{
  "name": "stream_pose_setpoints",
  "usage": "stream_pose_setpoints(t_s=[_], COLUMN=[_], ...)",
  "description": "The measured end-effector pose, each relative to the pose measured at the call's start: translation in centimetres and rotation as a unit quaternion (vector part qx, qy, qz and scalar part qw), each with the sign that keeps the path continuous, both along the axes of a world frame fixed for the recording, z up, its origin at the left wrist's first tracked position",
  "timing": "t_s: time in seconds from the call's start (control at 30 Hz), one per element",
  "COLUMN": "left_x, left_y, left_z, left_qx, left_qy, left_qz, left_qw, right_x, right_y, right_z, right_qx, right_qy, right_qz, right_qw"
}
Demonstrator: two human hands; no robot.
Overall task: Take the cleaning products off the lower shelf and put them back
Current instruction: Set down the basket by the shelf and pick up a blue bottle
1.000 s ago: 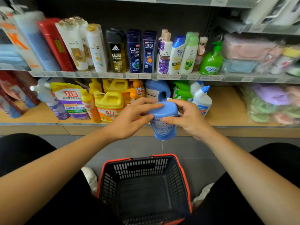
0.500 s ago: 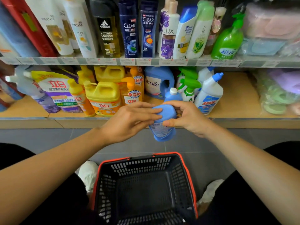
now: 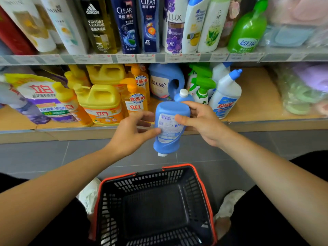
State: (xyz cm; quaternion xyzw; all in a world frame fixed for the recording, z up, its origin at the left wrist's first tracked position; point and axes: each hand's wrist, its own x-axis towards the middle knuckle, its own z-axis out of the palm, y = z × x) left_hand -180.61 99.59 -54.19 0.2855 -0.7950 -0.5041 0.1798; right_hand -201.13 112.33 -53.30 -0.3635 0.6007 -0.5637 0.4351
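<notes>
Comparing with half a second earlier: view had moved closer to the shelves, and the blue bottle (image 3: 171,128) had tipped so its barcode label faced me and its white cap showed at the bottom end. My left hand (image 3: 131,134) had slid off the top to the bottle's left side, thumb on the label, fingers behind, slightly blurred. My right hand (image 3: 204,121) gripped the upper end, thumb on the label, fingers curled round the back. Bottle hung in the air in front of the lower shelf (image 3: 257,96), above the basket (image 3: 150,180), touching neither.

Counts on that shelf:
- 1 white-capped blue bottle (image 3: 183,96)
- 1 blue jug (image 3: 165,80)
- 2 green sprayers (image 3: 202,84)
- 2 white blue-capped bottles (image 3: 227,93)
- 2 yellow jugs (image 3: 101,98)
- 2 orange pump bottles (image 3: 134,96)

Baskets: 1.
</notes>
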Motion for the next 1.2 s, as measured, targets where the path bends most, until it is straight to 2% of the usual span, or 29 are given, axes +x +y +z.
stream_pose_setpoints(t_s=[0.1, 0.2, 0.33, 0.53, 0.67, 0.73, 0.8, 0.83, 0.87, 0.93, 1.0, 1.1, 1.2], left_x=[-0.1, 0.2, 0.8, 0.4, 0.0, -0.2, -0.4, -0.5, -0.6, -0.7, -0.7, -0.6, -0.5], left_y=[0.1, 0.1, -0.2, 0.6, 0.7, 0.5, 0.4, 0.3, 0.3, 0.4, 0.5, 0.9, 1.2], left_z=[-1.2, -2.0, -1.8, -0.5, 0.9, 1.5, 2.0, 2.2, 2.4, 2.9, 3.5, 3.9, 4.3], left_qx=[0.088, 0.137, 0.183, 0.220, 0.192, 0.181, 0.127, 0.087, 0.043, -0.039, -0.085, -0.089, -0.048], left_qy=[-0.061, -0.077, -0.048, 0.058, 0.100, 0.115, 0.102, 0.088, 0.073, 0.052, 0.039, 0.038, 0.069], left_qz=[-0.051, -0.069, -0.045, 0.007, 0.069, 0.088, 0.089, 0.084, 0.077, 0.053, 0.026, -0.016, -0.019], left_qw=[0.993, 0.985, 0.981, 0.974, 0.974, 0.973, 0.983, 0.989, 0.993, 0.996, 0.995, 0.995, 0.996], right_x=[0.0, -0.3, -0.9, -1.8, -2.2, -2.2, -2.2, -1.9, -1.5, -0.1, 1.3, 2.4, 2.3], right_y=[0.0, 0.1, 0.5, 1.1, 1.5, 1.5, 1.6, 1.6, 1.6, 1.7, 1.6, 1.6, 2.0], right_z=[0.6, 0.9, 1.1, 1.5, 1.5, 1.8, 2.3, 2.5, 2.7, 2.4, 1.8, 1.2, 1.0], right_qx=[0.005, 0.002, 0.004, 0.000, 0.032, 0.041, 0.025, 0.007, -0.010, -0.002, 0.024, 0.042, 0.042], right_qy=[-0.034, -0.056, -0.095, -0.151, -0.061, 0.045, 0.240, 0.333, 0.399, 0.473, 0.492, 0.382, 0.307], right_qz=[-0.024, -0.052, -0.074, -0.098, -0.115, -0.141, -0.153, -0.126, -0.087, -0.008, 0.051, 0.065, 0.064], right_qw=[0.999, 0.997, 0.993, 0.984, 0.991, 0.988, 0.958, 0.934, 0.913, 0.881, 0.869, 0.921, 0.948])
